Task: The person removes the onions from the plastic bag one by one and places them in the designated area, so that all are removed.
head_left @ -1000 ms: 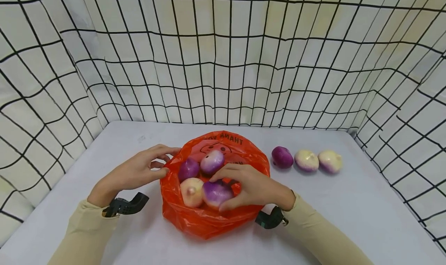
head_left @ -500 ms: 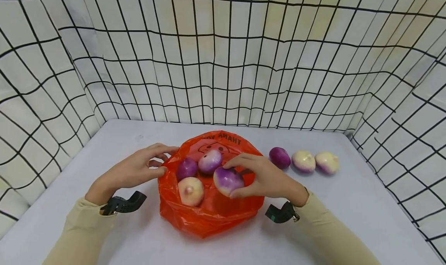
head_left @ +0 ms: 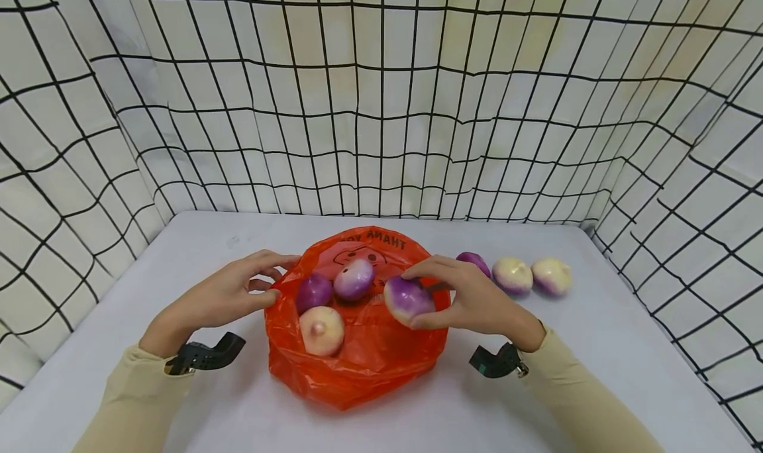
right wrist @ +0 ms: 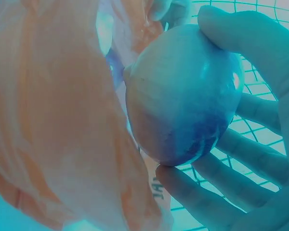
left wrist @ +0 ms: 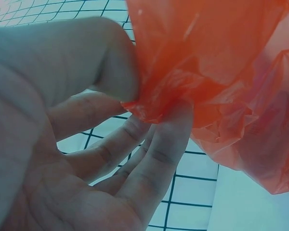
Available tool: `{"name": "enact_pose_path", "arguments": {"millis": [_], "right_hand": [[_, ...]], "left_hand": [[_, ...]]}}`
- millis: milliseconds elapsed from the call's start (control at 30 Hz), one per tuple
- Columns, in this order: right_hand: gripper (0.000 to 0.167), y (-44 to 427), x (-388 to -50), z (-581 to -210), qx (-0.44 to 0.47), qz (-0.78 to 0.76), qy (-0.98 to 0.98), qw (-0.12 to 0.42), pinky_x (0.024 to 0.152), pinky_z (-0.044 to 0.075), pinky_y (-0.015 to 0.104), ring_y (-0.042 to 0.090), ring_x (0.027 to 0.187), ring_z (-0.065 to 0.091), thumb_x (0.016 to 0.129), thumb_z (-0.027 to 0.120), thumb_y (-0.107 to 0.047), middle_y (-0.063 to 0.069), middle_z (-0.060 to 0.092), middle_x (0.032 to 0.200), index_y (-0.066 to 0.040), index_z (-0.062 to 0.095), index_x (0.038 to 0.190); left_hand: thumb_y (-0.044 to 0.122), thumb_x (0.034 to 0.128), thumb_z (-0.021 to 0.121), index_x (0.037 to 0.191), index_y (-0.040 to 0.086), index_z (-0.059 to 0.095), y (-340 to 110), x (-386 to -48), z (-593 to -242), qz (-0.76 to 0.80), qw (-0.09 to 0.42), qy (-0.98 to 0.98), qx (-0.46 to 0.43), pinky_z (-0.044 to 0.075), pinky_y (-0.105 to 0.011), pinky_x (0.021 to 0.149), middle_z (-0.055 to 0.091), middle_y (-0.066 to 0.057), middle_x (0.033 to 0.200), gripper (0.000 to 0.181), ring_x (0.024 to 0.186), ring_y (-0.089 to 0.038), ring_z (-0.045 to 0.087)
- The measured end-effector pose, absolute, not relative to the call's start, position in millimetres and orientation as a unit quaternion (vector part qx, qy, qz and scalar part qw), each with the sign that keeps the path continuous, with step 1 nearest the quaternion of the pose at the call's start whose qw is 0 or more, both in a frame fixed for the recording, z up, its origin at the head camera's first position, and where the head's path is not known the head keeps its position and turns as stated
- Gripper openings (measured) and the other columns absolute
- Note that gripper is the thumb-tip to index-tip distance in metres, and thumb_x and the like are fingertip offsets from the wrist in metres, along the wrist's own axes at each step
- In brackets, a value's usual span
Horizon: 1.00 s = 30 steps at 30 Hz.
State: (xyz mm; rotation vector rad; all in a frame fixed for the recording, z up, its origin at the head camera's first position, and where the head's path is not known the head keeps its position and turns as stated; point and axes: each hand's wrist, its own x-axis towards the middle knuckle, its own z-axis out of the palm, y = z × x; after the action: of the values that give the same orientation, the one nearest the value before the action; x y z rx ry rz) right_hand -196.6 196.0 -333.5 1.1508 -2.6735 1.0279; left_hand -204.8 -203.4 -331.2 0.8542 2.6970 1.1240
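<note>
Head view first: right hand (head_left: 467, 297) has an onion (head_left: 407, 302) pinched between thumb and fingers, over the bag's (head_left: 387, 360) mouth at about 3 o'clock. From that hand the onion sits at 9 o'clock. It's roundish; if there's a long axis, I'd say it runs roughly 10 to 4. Right hand is obviously the nearer one, left hand (head_left: 220, 294) is well apart across the bag, at its 9 to 10 o'clock edge. Can't really tell how high the onion is over the rim. In the bag there's a purple one (head_left: 314, 292) at 10, a spotted one (head_left: 354, 280) at 12 and a pale one (head_left: 322, 331) at 8. Out on the desk (head_left: 626, 327), between 2 and 3, there's a dark one (head_left: 475, 262) partly behind the right hand, plus two whitish ones (head_left: 512, 275).

Left wrist: thumb and a finger clamp a bunched bit of bag, which spreads off toward 1 to 3 o'clock.

Right wrist: thumb up top, fingers below and behind the onion, nub aimed at 9, bag right on that side.
</note>
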Motion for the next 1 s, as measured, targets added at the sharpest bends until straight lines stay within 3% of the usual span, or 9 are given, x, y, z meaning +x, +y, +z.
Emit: {"name": "enact_pose_path", "arguments": {"millis": [100, 333, 667, 1000], "right_hand": [[0.060, 202.9, -196.7, -333.7, 0.362, 0.340, -0.867, 0.029, 0.091, 0.062, 0.030, 0.011, 0.119, 0.064, 0.079, 0.089, -0.041, -0.008, 0.066, 0.133, -0.029, 0.066, 0.134], [0.062, 219.3, -194.4, -335.1, 0.342, 0.353, -0.870, 0.032, 0.099, 0.061, 0.035, 0.012, 0.121, 0.064, 0.079, 0.089, -0.040, -0.007, 0.066, 0.134, -0.029, 0.065, 0.136], [0.061, 236.9, -193.4, -335.0, 0.349, 0.355, -0.864, 0.074, 0.097, 0.062, 0.041, 0.013, 0.118, 0.066, 0.079, 0.090, -0.036, -0.004, 0.067, 0.132, -0.025, 0.066, 0.134], [0.064, 253.2, -190.8, -332.8, 0.326, 0.350, -0.873, 0.090, 0.095, 0.062, 0.036, 0.010, 0.118, 0.066, 0.078, 0.091, -0.035, -0.007, 0.066, 0.134, -0.028, 0.064, 0.136]], "left_hand": [[0.006, 0.0950, 0.065, 0.148, 0.009, 0.055, -203.4, -204.7, -331.1, 0.365, 0.048, 0.887, 0.280, 0.062, -0.043, 0.096, 0.061, -0.013, 0.137, 0.054, 0.115, -0.024, 0.063], [0.006, 0.0949, 0.065, 0.148, 0.009, 0.055, -202.6, -205.1, -330.2, 0.359, 0.050, 0.890, 0.276, 0.061, -0.045, 0.097, 0.061, -0.013, 0.137, 0.055, 0.116, -0.024, 0.063], [0.007, 0.0949, 0.066, 0.149, 0.008, 0.054, -203.9, -205.7, -331.6, 0.364, 0.053, 0.888, 0.276, 0.062, -0.041, 0.095, 0.061, -0.013, 0.137, 0.055, 0.118, -0.026, 0.062], [0.008, 0.0956, 0.067, 0.149, 0.007, 0.053, -203.8, -206.9, -331.9, 0.364, 0.055, 0.888, 0.273, 0.062, -0.042, 0.095, 0.060, -0.014, 0.138, 0.056, 0.119, -0.028, 0.062]]}}
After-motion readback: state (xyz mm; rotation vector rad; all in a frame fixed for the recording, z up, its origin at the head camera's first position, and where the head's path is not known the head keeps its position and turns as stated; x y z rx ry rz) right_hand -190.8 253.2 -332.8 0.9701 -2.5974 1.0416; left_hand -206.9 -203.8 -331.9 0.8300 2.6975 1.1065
